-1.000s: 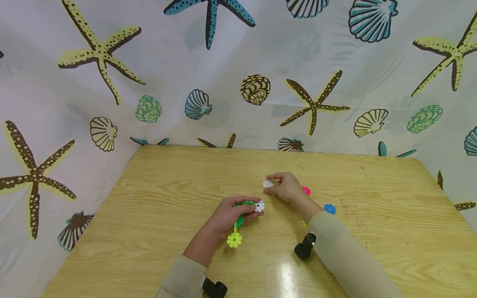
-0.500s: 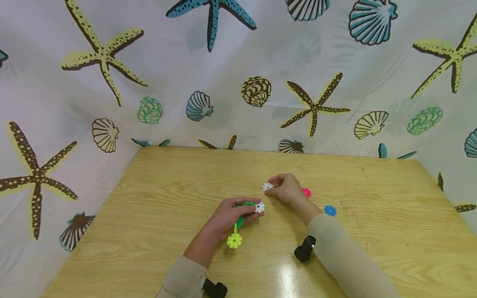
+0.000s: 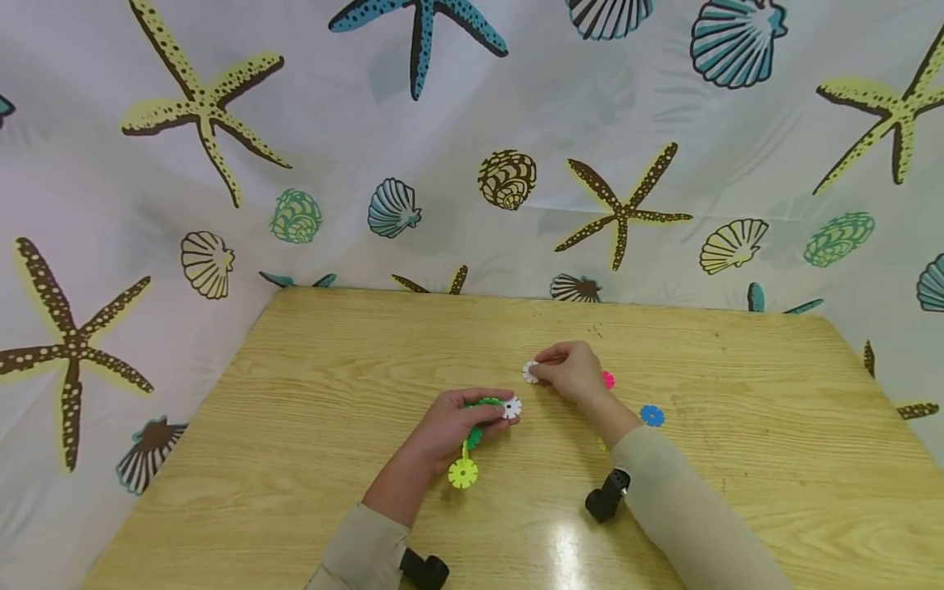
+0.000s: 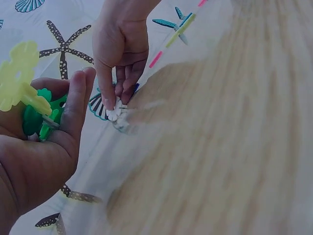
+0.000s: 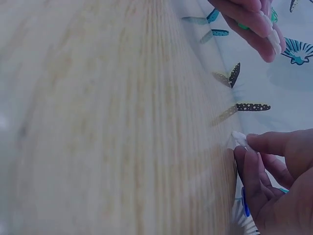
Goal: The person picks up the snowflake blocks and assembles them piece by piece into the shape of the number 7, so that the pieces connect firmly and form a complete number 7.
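My left hand (image 3: 460,422) holds a linked chain of notched plastic discs. A white disc (image 3: 511,407) shows at its fingertips, green discs (image 4: 34,115) lie against the palm, and a yellow disc (image 3: 463,473) hangs below. Thumb and fingers of my right hand (image 3: 571,373) pinch a separate white disc (image 3: 529,372), slightly beyond the left hand and to its right. The two white discs are apart. Beside the right hand's lower fingers, the right wrist view shows a blue piece (image 5: 245,201); whether it is held, I cannot tell.
On the wooden table (image 3: 332,352) lie a pink disc (image 3: 608,379) and a blue disc (image 3: 652,415), right of the right hand. A yellow disc (image 3: 602,444) is partly hidden by the right forearm. A shell-and-starfish cloth (image 3: 442,147) hangs behind the table.
My right hand has moved slightly right, and its fingertips now cover more of the white disc. The left hand keeps its hold and has barely moved.
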A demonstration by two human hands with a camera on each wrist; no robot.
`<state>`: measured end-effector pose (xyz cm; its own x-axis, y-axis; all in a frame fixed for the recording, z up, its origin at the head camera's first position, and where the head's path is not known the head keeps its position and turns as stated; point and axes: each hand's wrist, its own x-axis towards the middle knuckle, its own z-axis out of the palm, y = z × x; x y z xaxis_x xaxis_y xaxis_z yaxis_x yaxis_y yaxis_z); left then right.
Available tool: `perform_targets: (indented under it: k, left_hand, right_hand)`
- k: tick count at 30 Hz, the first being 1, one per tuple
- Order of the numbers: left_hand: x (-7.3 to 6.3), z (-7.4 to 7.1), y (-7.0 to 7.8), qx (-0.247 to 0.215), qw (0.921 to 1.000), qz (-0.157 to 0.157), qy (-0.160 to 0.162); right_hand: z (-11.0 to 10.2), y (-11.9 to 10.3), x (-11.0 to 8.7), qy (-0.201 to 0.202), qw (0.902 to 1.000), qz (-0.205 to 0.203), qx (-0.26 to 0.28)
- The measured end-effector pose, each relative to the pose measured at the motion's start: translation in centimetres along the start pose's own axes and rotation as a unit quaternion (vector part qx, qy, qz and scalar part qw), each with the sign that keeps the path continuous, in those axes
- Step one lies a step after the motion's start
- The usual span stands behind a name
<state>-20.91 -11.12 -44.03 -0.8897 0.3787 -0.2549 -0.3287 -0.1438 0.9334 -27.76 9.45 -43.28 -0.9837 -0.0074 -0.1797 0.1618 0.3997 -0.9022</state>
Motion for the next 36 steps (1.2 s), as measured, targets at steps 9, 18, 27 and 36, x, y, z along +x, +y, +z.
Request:
perform_targets:
  k: [9, 18, 27, 36]
  left_hand:
    - [-0.1, 0.1, 0.0, -0.002, 1.0000, -0.004, 0.004]
    - [-0.2, 0.4, 0.1, -0.007, 0.9998, -0.009, 0.014]
    - [0.0, 0.5, 0.3, -0.012, 0.9998, -0.006, 0.014]
    - [0.0, 0.4, 0.1, -0.017, 0.9994, -0.005, 0.031]
  right_hand:
    - [-0.7, 0.6, -0.7, -0.016, 0.9978, 0.016, 0.062]
    - [-1.9, 0.5, -1.5, -0.027, 0.9965, 0.032, 0.072]
    - [-2.4, 0.2, -1.8, -0.043, 0.9963, 0.010, 0.073]
    - [-2.4, 0.0, -2.4, -0.051, 0.9929, 0.015, 0.107]
